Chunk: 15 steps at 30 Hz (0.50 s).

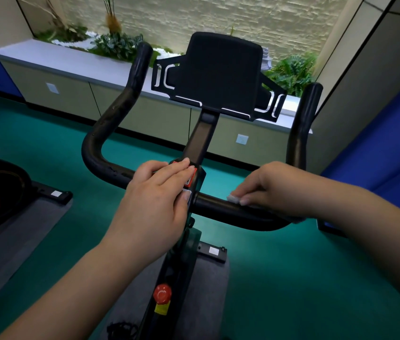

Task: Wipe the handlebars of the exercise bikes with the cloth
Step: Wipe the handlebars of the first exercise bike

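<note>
My left hand (156,192) and right hand (275,187) are both bare: no gloves, no rings, no watch or band at either wrist. Both forearms are bare too, with no sleeve or cuff anywhere along them right down to the bottom and right edges of the head view. The fingernails that show are short, plain and unpainted. I can see nothing else of my body or clothing from here.
</note>
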Each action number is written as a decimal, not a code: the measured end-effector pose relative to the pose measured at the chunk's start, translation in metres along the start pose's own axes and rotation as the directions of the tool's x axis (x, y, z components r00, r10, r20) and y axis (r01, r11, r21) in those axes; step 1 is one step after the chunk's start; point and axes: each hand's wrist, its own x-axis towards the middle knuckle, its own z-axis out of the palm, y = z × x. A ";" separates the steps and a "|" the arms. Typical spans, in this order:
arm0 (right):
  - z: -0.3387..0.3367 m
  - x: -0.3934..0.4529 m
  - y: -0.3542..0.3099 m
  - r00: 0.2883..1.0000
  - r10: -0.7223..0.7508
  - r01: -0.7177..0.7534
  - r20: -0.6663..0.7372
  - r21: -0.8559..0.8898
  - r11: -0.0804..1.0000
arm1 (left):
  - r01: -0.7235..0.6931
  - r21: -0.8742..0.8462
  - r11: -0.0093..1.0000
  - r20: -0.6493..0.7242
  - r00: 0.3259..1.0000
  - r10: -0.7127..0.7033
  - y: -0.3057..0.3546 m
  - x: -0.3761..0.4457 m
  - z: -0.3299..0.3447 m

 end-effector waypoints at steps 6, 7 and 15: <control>-0.012 -0.011 0.013 0.994 -0.080 0.100 0.069 -0.375 0.922 | 0.006 -0.016 1.000 -0.020 1.000 -0.007 0.006 0.008 0.006; -0.012 -0.011 0.014 0.995 -0.082 0.099 0.059 -0.411 0.906 | 0.008 -0.019 1.000 -0.018 1.000 -0.008 0.006 0.009 0.006; 0.004 -0.011 -0.007 0.993 0.088 -0.077 -0.083 0.128 0.989 | 0.057 -0.058 0.997 -0.011 0.998 -0.057 0.008 0.009 0.008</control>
